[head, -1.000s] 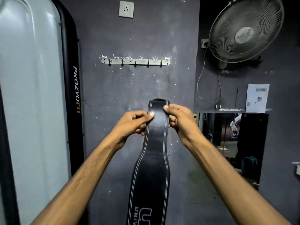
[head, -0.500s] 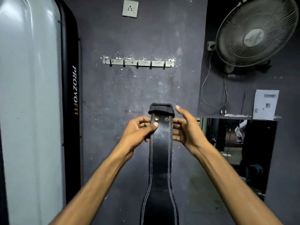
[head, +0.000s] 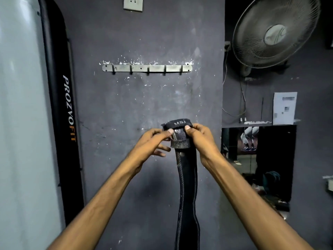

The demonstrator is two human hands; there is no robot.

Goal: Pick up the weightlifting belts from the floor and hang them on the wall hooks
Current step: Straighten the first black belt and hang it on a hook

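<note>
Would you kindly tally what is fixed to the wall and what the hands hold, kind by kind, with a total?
Black leather weightlifting belt with white stitching, held at its top end by the left hand and right hand: 1
Metal hook rail with five hooks: 1
White wall socket: 1
Round wire-cage wall fan: 1
White paper sheet: 1
Total: 5

Your left hand and right hand pinch the black belt's top end, held below the wall hook rail; all hooks bare.
</note>
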